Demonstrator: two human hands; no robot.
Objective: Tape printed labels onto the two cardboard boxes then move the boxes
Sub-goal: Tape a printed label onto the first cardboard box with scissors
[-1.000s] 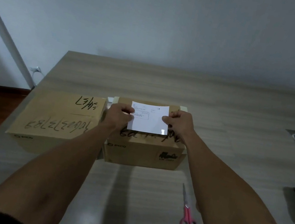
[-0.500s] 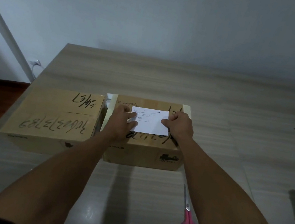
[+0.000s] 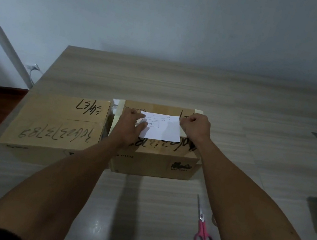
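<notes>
Fingers of left hand [image 3: 131, 124] press flat on the label [image 3: 162, 128], right hand [image 3: 194, 128] pinches its right edge, paper lies on right box [image 3: 154, 161] under them; no tape visible yet, left box [image 3: 55, 123] w/o label, moving not begun.

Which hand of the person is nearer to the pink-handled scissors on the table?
The right hand is nearer: the pink-handled scissors lie on the table below it, beside the right forearm. The left hand rests further left on the white printed label.
</notes>
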